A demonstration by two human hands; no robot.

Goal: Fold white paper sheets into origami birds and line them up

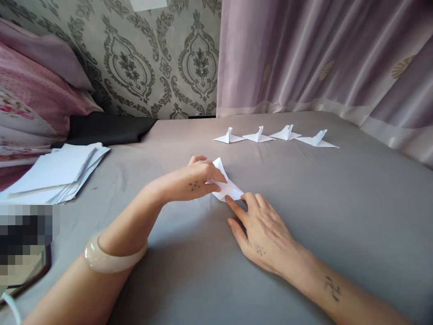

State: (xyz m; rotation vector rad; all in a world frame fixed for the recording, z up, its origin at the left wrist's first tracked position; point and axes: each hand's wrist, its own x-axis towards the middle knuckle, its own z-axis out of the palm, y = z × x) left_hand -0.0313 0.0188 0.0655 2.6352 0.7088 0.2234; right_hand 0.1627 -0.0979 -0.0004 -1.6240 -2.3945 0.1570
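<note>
A small piece of folded white paper (230,187) lies on the grey cloth in front of me, one pointed corner facing away. My left hand (199,178) reaches over it from the left, thumb and index finger on the paper and covering its left part. From the lower right, my right hand (262,223) holds down the near right edge with its fingertips, while its thumb stays apart on the cloth side. Beyond both hands stand several folded paper birds in a row, among them a left one (229,136) and a right one (318,139).
At the left lies a stack of white paper sheets (57,169), with a black cloth or cover (111,128) behind it. A dark-edged device (47,266), partly blurred out, is at the lower left beside a white cable (11,307). Purple curtains (304,54) hang along the back right.
</note>
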